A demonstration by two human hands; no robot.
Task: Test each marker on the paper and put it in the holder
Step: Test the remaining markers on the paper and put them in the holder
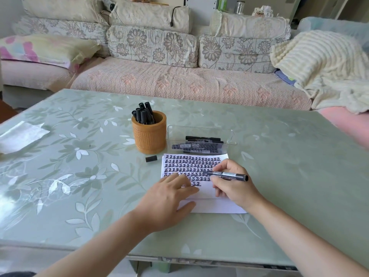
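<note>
A white paper point(205, 205) covered with rows of black marks lies on the table in front of me. My right hand point(232, 183) grips an uncapped black marker point(229, 174) with its tip on the paper. My left hand point(169, 198) presses flat on the paper's left side. A black cap point(151, 158) lies left of the paper. Behind it stands a brown holder point(149, 136) with several black markers point(144, 114) upright in it. A clear tray point(201, 134) behind the paper holds several more markers point(199, 145) lying flat.
The table point(289, 156) has a green floral cover. A folded white sheet point(20, 136) lies at its far left. A sofa point(179, 80) with cushions and a cream blanket point(323, 64) stands behind the table.
</note>
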